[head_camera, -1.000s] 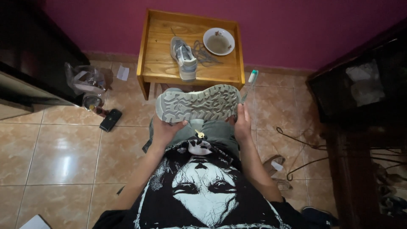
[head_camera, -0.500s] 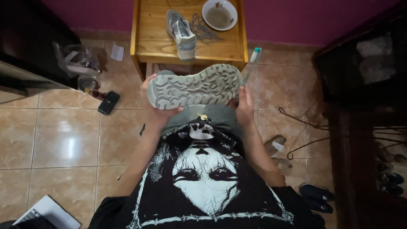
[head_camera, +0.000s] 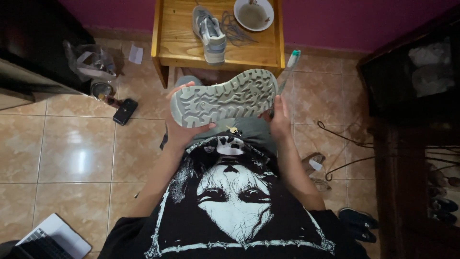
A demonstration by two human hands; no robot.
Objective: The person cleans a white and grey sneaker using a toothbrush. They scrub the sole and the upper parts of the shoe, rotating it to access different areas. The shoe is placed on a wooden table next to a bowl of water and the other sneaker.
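Grey rubber faces the head camera: the shoe (head_camera: 224, 98) is held sole-up over the person's lap, its long axis running nearly left to right across the view, the right-hand end tilted slightly higher and towards the wooden surface (head_camera: 179, 43).

The left hand (head_camera: 184, 128) is wrapped around the shoe's left end, thumb on the sole's edge, fingers hidden beneath. The right hand (head_camera: 279, 120) lies against the shoe's right end and is also closed on a toothbrush (head_camera: 288, 71), whose pale green head sticks up past the sole's upper right corner.

Compared with half a second ago, the shoe sits about the same way in both hands, while the view has dipped, cutting off more of the surface.

On that surface a second shoe (head_camera: 210, 33) lies beside loose laces (head_camera: 235, 29) and a white bowl (head_camera: 253, 14).
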